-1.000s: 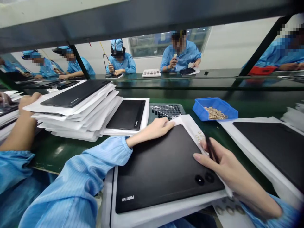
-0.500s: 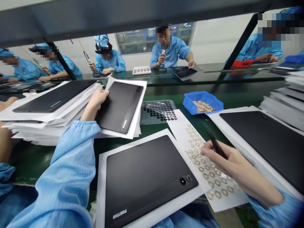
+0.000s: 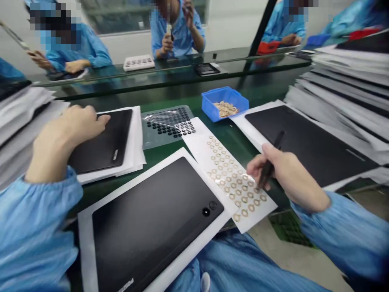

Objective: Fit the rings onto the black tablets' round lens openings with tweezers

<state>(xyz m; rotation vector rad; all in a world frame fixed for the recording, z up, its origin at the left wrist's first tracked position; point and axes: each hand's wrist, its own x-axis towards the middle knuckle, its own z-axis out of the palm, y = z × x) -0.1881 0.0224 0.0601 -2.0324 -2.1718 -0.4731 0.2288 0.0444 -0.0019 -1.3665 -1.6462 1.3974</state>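
Observation:
My left hand [image 3: 68,132] is over a black tablet [image 3: 120,136] lying on white sheets at the left. Its thumb side points right, fingers partly hidden, and it appears not to grip the tablet. My right hand [image 3: 284,172] is closed around black tweezers [image 3: 267,168], their lower end over a white sheet of ring stickers [image 3: 217,158]. In front of me a second black tablet [image 3: 152,223] lies back up and slanted on white paper [image 3: 86,247]. Two round camera parts [image 3: 209,209] show near its right corner.
A clear sheet with black rings [image 3: 164,125] lies behind the near tablet. A blue bin [image 3: 225,101] holds small tan pieces. Another black tablet [image 3: 306,142] lies at right, beside a tall paper-layered stack [image 3: 343,93]. A second stack [image 3: 21,134] stands left. Co-workers sit opposite.
The tablet my left hand was holding tilted now lies flat on the left sheets. The view has shifted right and down. The tweezers stay in my right hand.

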